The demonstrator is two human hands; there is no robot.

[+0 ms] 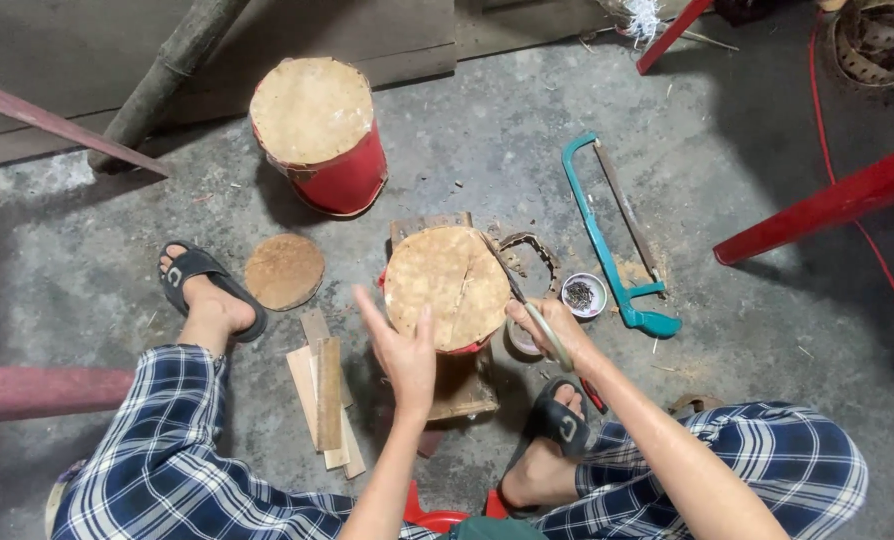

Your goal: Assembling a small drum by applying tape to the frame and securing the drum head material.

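Grey concrete floor. Right hand (552, 325) grip closed on pale-handled scissors (520, 292), blades pointing up-left onto small red skin-topped drum (447, 287); left hand (402, 345) open, touching drum's near edge.

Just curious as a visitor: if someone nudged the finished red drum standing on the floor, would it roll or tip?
The red drum stands on its end, tilted slightly, so it would probably rock rather than roll. Laid on its side, its round body would likely roll. Its skin top looks taut and stiff.
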